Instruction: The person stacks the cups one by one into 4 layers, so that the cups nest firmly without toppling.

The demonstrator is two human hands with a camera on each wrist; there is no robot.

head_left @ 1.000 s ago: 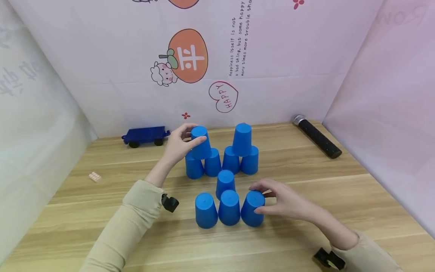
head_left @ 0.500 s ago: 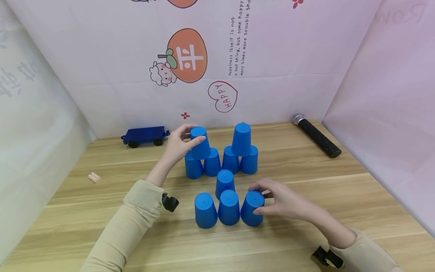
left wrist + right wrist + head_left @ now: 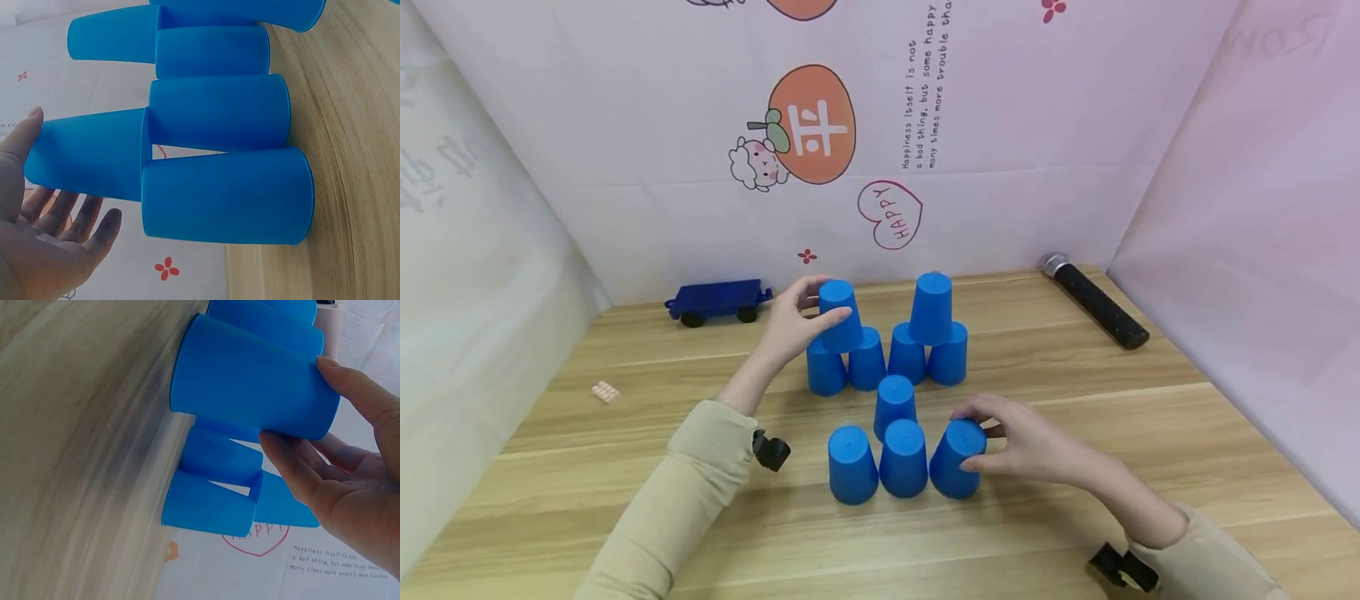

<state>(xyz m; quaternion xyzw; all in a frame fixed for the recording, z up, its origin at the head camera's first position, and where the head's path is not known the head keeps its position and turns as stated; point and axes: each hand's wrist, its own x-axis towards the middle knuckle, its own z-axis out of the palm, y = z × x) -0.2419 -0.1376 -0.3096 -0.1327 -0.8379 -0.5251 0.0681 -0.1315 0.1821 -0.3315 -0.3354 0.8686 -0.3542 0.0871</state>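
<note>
At the back, my left hand [image 3: 790, 323] grips an upside-down blue cup [image 3: 94, 156] between thumb and fingers. That cup stands across two lower cups, its rim resting on their bases. Beside it, another blue cup [image 3: 932, 308] bridges a second pair, with no hand on it. Up front, my right hand [image 3: 1033, 446] holds the rightmost cup [image 3: 250, 375] of a row of three near its base, thumb on the near side. This cup leans slightly, its rim at the tabletop. The middle cup [image 3: 904, 462] and left cup [image 3: 852, 471] stand alongside, and a single cup [image 3: 895, 404] is just behind them.
A dark blue toy wagon [image 3: 718, 301] sits at the back left, left of my left hand. A black microphone [image 3: 1097, 302] lies at the back right. A small pale pink piece [image 3: 605, 392] lies on the wooden table [image 3: 760, 542], with printed cloth [image 3: 1000, 167] hanging behind.
Both hands keep their grips on the same cups. The front right cup's top has tipped a touch to the right; the whole head view has drifted slightly.
</note>
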